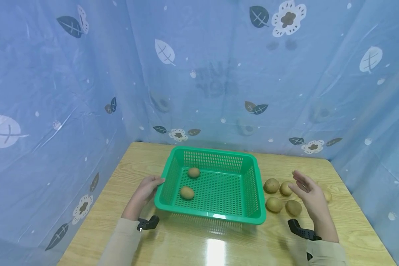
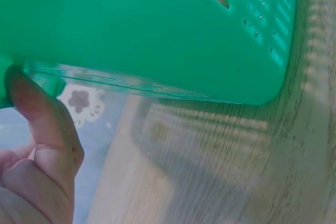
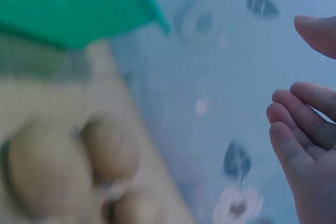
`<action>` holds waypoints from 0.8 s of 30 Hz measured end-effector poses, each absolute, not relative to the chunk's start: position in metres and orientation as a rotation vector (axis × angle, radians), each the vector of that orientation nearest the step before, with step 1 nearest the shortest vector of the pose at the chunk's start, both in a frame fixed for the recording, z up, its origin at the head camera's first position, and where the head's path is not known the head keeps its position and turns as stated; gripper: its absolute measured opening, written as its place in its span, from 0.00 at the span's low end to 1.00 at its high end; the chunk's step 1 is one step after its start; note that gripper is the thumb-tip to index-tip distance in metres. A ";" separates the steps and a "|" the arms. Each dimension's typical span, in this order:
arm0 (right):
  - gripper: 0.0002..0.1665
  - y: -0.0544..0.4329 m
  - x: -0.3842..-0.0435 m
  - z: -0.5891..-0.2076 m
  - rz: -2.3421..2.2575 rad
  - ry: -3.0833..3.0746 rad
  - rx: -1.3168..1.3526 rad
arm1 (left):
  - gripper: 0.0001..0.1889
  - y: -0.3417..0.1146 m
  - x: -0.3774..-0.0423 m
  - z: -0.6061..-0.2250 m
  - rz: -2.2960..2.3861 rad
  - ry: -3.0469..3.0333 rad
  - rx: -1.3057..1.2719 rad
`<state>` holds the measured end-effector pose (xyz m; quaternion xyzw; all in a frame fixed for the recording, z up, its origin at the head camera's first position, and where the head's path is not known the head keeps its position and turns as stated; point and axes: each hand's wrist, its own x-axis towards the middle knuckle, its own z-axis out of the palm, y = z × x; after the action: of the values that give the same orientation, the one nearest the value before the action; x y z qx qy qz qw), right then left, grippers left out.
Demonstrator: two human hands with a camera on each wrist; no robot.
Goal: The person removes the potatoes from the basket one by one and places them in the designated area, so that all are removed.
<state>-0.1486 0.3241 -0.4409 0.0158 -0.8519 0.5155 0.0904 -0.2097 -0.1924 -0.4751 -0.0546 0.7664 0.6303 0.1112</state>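
Note:
A green plastic basket (image 1: 210, 214) with slotted walls stands on the table. My left hand (image 1: 148, 189) grips its left rim, thumb on top; the left wrist view shows fingers (image 2: 50, 124) bent up under the rim. Inside the basket lie two potatoes, one farther back (image 1: 193, 172) and one nearer the front (image 1: 187, 192). My right hand (image 1: 310, 194) hovers over several loose potatoes (image 1: 274, 204) to the right of the basket. Its fingers are slightly bent, the thumb is apart from them, and nothing is held. The hand partly hides the rightmost potato (image 1: 327, 195).
The wooden table (image 1: 172, 244) carries the basket and the potatoes. A blue patterned curtain (image 1: 212, 74) hangs behind the table and along both sides. Each wrist wears a black camera mount, such as the left one (image 1: 148, 223).

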 end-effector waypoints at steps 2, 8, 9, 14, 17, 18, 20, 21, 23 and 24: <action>0.35 0.313 -0.154 -0.430 1.563 -2.519 0.114 | 0.20 -0.193 -0.209 -0.474 1.854 2.253 -0.149; 0.34 0.272 -0.177 -0.398 1.657 -2.494 0.275 | 0.20 -0.192 -0.207 -0.472 1.876 2.236 -0.115; 0.34 0.265 -0.181 -0.394 1.676 -2.490 0.309 | 0.20 -0.192 -0.207 -0.472 1.878 2.233 -0.111; 0.33 0.227 -0.204 -0.386 1.792 -2.474 0.465 | 0.20 -0.192 -0.208 -0.474 1.875 2.231 -0.112; 0.33 0.203 -0.220 -0.389 1.858 -2.461 0.531 | 0.20 -0.192 -0.209 -0.475 1.875 2.227 -0.116; 0.33 0.194 -0.225 -0.390 1.871 -2.464 0.550 | 0.20 -0.192 -0.209 -0.475 1.874 2.230 -0.115; 0.33 0.179 -0.235 -0.393 1.899 -2.474 0.583 | 0.20 -0.192 -0.209 -0.475 1.880 2.225 -0.112; 0.32 0.171 -0.240 -0.394 1.920 -2.484 0.592 | 0.20 -0.192 -0.209 -0.475 1.883 2.224 -0.113; 0.32 0.158 -0.249 -0.398 1.950 -2.523 0.597 | 0.20 -0.192 -0.209 -0.474 1.881 2.224 -0.106; 0.31 0.151 -0.253 -0.400 1.958 -2.548 0.587 | 0.21 -0.193 -0.209 -0.474 1.876 2.227 -0.104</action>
<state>-0.2526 0.1508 -0.4001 0.1793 -0.7784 0.5983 -0.0625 -0.2087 -0.1925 -0.4743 -0.0355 0.7594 0.6396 0.1138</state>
